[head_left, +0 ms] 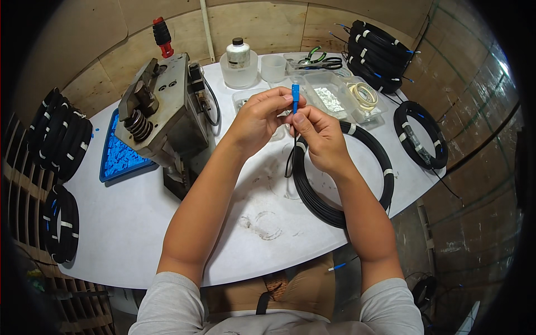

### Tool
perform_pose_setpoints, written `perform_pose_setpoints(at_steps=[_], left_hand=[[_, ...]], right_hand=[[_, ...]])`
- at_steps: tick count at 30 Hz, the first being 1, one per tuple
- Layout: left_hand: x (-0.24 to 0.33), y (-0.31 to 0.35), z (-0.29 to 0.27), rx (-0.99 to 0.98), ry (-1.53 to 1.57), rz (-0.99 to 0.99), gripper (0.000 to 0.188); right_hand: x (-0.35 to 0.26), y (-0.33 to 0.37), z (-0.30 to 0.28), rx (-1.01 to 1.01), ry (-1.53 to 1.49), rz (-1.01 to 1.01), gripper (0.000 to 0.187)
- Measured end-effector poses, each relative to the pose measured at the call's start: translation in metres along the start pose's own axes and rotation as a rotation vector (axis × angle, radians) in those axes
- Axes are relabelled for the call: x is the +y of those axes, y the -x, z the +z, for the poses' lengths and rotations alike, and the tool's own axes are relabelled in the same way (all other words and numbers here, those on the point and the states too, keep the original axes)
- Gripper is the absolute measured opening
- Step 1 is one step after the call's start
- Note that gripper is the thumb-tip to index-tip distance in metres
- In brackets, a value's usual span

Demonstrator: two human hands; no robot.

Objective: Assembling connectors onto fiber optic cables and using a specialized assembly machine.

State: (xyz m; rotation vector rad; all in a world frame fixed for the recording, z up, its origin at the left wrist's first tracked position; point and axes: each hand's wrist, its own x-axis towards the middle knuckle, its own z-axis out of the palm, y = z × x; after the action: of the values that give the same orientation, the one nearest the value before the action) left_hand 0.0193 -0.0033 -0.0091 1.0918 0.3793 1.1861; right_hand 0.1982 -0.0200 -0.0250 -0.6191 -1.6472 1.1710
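Aloft at Upper Centre: Blue Connector (295,92)

Left hand (267,110) and right hand (320,137) pinch it together. Upper left, a metal press (167,106) partly hides a tray (131,173) of blue pieces (124,155); upper right, a clear box (375,120) holds tape rolls (365,104).

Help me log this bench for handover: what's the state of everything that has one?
Blue rectangular plastic connector, upright between left hand and right hand
Round black cable coil, tied with white bands
White cylindrical bottle, upright, capped
Shallow blue plastic tray, open, holding blue pieces
Clear rectangular plastic box, open, holding cream tape
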Motion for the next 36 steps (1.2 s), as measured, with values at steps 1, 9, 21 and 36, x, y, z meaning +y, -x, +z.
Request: perform_pose_setpoints(at_steps=[1, 9, 21, 36], left_hand=[[0.0, 0.0, 0.0, 0.0, 0.0, 0.0, 0.022], [0.0, -0.001, -0.003, -0.013, -0.116, -0.018, 0.018], [-0.002, 0.0, -0.004, -0.015, -0.21, 0.011, 0.017], [-0.003, -0.002, 0.005, 0.06, -0.202, 0.037, 0.014]], right_hand=[[-0.001, 0.0, 0.001, 0.0, 0.0, 0.0, 0.03], [0.0, 0.001, 0.001, 0.144, -0.053, -0.014, 0.012], [0.002, 0.0, 0.003, 0.203, -0.005, -0.04, 0.009], [0.005, 0.0, 0.004, 0.264, 0.08, -0.06, 0.015]])
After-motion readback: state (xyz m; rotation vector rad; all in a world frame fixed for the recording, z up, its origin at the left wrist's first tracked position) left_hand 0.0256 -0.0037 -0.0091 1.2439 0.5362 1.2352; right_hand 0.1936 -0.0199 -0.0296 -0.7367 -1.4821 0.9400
